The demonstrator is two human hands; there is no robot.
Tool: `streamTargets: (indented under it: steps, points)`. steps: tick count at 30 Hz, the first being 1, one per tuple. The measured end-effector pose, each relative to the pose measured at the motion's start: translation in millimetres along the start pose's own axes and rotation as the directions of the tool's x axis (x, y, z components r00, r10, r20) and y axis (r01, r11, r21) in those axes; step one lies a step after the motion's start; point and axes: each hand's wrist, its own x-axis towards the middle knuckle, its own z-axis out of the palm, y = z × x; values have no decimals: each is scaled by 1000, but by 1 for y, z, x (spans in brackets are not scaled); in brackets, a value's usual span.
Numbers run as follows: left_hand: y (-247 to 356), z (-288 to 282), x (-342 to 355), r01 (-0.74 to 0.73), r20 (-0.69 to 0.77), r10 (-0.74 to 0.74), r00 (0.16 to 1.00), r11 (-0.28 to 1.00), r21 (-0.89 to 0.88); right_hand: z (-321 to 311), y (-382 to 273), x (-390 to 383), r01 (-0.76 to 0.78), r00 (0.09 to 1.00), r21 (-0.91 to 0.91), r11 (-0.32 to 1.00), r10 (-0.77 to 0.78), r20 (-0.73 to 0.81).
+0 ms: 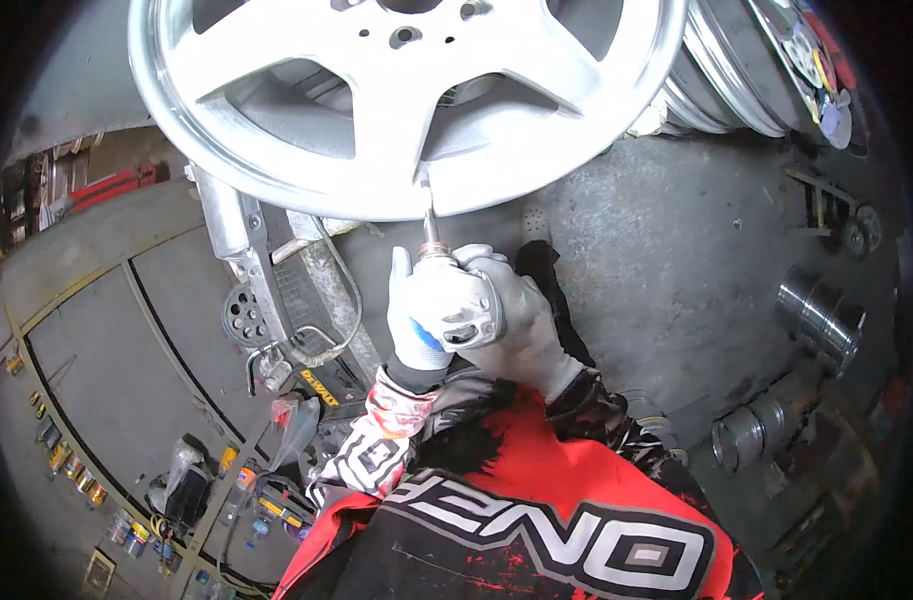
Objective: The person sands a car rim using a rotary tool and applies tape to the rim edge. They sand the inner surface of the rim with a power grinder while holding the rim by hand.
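both gloved hands, left hand and right hand, grip clenched round die grinder, bit touching alloy wheel rim.

White knit gloves on left hand and right hand, red-black-white patterned sleeves

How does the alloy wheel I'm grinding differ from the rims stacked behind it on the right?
The alloy wheel faces the camera, five matte grey spokes showing; the stacked rims sit edge-on, only ribbed barrels visible. The wheel's lip meets the tip of the handheld grinder, gripped by the gloved left hand and right hand; the rims are untouched and shinier. Both are bare metal.
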Motion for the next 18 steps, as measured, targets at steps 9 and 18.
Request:
streamTargets:
  steps: [9, 18]
  points:
    - [-22, -30, 37, 161, 257, -102, 961, 962, -220, -27, -1, -1, -92, 988, 92, 991, 102, -113]
    - [2, 21, -5, -146, -116, 164, 980, 978, 151, -3, -9, 6, 32, 999, -67, 997, -32, 2]
